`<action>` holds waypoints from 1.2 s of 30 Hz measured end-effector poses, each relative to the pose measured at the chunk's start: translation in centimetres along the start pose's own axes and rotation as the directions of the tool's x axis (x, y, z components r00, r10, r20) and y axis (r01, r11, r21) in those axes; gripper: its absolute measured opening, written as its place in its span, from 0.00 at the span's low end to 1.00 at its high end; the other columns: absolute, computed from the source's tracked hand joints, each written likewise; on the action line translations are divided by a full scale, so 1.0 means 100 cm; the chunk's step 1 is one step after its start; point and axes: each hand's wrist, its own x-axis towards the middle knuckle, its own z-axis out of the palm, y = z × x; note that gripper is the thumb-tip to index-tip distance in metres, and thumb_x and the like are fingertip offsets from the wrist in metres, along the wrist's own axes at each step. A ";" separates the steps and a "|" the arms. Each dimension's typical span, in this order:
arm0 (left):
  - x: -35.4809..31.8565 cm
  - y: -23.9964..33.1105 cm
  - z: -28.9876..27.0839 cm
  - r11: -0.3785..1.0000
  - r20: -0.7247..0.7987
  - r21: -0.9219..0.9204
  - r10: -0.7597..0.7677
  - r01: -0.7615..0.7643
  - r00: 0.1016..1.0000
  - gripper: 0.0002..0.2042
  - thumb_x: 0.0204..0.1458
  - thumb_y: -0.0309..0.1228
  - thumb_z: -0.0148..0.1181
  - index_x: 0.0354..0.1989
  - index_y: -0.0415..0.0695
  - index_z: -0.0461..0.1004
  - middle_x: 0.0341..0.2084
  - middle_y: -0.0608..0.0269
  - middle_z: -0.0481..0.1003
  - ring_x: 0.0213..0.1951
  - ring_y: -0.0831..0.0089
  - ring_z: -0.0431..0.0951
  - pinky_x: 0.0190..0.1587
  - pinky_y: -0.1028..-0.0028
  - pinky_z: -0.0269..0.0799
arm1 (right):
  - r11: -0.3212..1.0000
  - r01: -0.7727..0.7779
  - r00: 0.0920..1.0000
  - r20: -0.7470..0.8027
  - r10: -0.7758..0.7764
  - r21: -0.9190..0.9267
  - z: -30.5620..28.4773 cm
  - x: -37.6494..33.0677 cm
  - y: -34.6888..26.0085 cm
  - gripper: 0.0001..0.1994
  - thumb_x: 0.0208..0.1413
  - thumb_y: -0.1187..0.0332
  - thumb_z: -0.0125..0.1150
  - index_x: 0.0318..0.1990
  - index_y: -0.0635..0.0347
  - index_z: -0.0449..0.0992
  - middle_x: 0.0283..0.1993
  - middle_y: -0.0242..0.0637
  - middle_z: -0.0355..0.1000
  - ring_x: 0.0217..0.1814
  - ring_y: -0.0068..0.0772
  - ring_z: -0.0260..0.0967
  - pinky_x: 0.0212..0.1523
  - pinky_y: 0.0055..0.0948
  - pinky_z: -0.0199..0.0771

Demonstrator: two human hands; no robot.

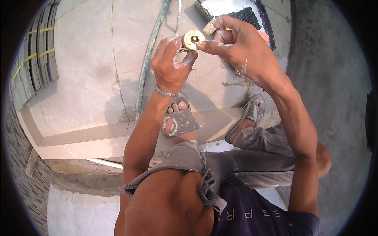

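Held up at the top centre is a round, pale yellow, spool-like piece [194,39] with a dark hole and a bright spot in its middle. My left hand [173,59] is closed around its left side, with my thumb below it. White smears mark the fingers, and a metal bracelet sits on that wrist. My right hand [246,49] comes from the right with its fingers bent. Its thumb tip touches the piece's right edge, while the index finger stays raised apart. Something small may be pinched there, but I cannot make it out.
A white-smeared tray [224,7] with a black ridged part lies beyond my right hand. A greenish hose [147,63] runs across the pale tiles. Strapped grey slabs [37,51] stand at the far left. My sandalled feet are by the raised tile edge [90,133].
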 end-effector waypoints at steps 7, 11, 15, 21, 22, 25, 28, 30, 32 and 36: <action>-0.006 -0.001 -0.002 0.997 0.033 -0.005 0.071 -0.071 0.997 0.21 0.34 0.19 0.76 0.42 0.40 0.78 0.37 0.55 0.81 0.37 0.52 0.81 0.42 0.60 0.78 | 0.984 -0.132 0.970 0.191 0.153 -0.119 -0.020 0.022 -0.003 0.10 0.52 0.65 0.75 0.36 0.58 0.81 0.23 0.22 0.66 0.23 0.14 0.55 0.25 0.23 0.49; -0.008 -0.005 -0.005 0.998 0.040 0.018 0.060 -0.061 0.997 0.22 0.34 0.20 0.76 0.42 0.41 0.78 0.37 0.56 0.81 0.37 0.52 0.81 0.44 0.59 0.78 | 0.918 -0.193 0.892 0.328 0.311 -0.346 -0.038 0.024 -0.064 0.07 0.55 0.70 0.68 0.34 0.64 0.78 0.26 0.37 0.73 0.26 0.27 0.69 0.28 0.32 0.68; -0.006 -0.003 -0.003 0.998 0.060 -0.020 0.061 -0.060 0.996 0.22 0.34 0.21 0.76 0.42 0.41 0.79 0.36 0.56 0.81 0.37 0.51 0.81 0.45 0.58 0.77 | 0.871 -0.235 0.824 0.387 0.414 -0.433 -0.048 0.031 -0.079 0.11 0.57 0.66 0.68 0.35 0.67 0.79 0.24 0.41 0.75 0.29 0.32 0.72 0.31 0.36 0.72; -0.004 0.000 0.002 0.997 0.125 0.022 0.070 -0.073 0.990 0.20 0.35 0.22 0.75 0.41 0.40 0.79 0.35 0.53 0.80 0.36 0.50 0.80 0.42 0.59 0.77 | 0.717 0.138 0.920 0.357 0.163 -0.683 -0.039 0.027 -0.086 0.08 0.55 0.71 0.64 0.33 0.71 0.80 0.25 0.48 0.77 0.29 0.41 0.75 0.33 0.39 0.74; -0.003 0.000 0.002 0.997 0.133 0.037 0.056 -0.061 0.989 0.20 0.36 0.22 0.75 0.41 0.40 0.79 0.35 0.53 0.80 0.36 0.50 0.80 0.41 0.60 0.77 | 0.679 0.129 0.913 0.354 0.204 -0.723 -0.035 0.033 -0.093 0.07 0.54 0.73 0.62 0.32 0.71 0.80 0.25 0.50 0.77 0.29 0.41 0.75 0.32 0.38 0.74; 0.001 -0.006 0.001 0.998 0.058 0.044 0.032 -0.035 0.998 0.19 0.38 0.21 0.75 0.42 0.37 0.79 0.37 0.54 0.82 0.38 0.59 0.83 0.41 0.65 0.78 | 0.611 0.067 0.940 0.256 0.228 -0.789 -0.020 0.034 -0.107 0.06 0.54 0.77 0.58 0.33 0.72 0.80 0.26 0.52 0.78 0.30 0.41 0.76 0.30 0.36 0.75; 0.007 -0.008 -0.010 0.997 0.027 0.069 -0.046 0.044 0.999 0.19 0.42 0.23 0.76 0.44 0.37 0.78 0.34 0.56 0.82 0.37 0.62 0.84 0.41 0.68 0.78 | 0.679 0.280 0.955 0.272 -0.121 -0.679 -0.018 0.025 -0.070 0.07 0.54 0.77 0.59 0.38 0.70 0.81 0.31 0.49 0.79 0.33 0.40 0.77 0.30 0.34 0.76; 0.008 -0.008 -0.014 0.996 0.024 0.049 -0.073 0.072 0.997 0.20 0.41 0.24 0.76 0.45 0.37 0.78 0.34 0.55 0.81 0.37 0.60 0.84 0.40 0.67 0.78 | 0.564 0.509 0.833 0.208 -0.513 -0.650 -0.005 0.014 -0.030 0.06 0.53 0.76 0.63 0.38 0.66 0.81 0.30 0.41 0.77 0.32 0.39 0.75 0.32 0.37 0.73; 0.008 -0.007 -0.014 0.994 0.018 0.004 -0.106 0.106 0.994 0.21 0.39 0.23 0.76 0.45 0.37 0.78 0.35 0.51 0.80 0.37 0.52 0.82 0.39 0.63 0.79 | 0.544 0.528 0.783 0.126 -0.609 -0.652 0.005 0.002 -0.018 0.09 0.51 0.79 0.61 0.40 0.64 0.81 0.36 0.40 0.77 0.41 0.48 0.76 0.42 0.44 0.76; 0.001 -0.010 -0.016 0.996 0.001 0.007 -0.092 0.092 0.996 0.20 0.39 0.22 0.76 0.44 0.37 0.78 0.36 0.51 0.80 0.37 0.51 0.82 0.39 0.63 0.79 | 0.437 0.597 0.749 0.272 -0.604 -0.673 0.002 -0.003 -0.020 0.12 0.49 0.78 0.63 0.43 0.62 0.82 0.40 0.39 0.76 0.43 0.43 0.75 0.42 0.39 0.77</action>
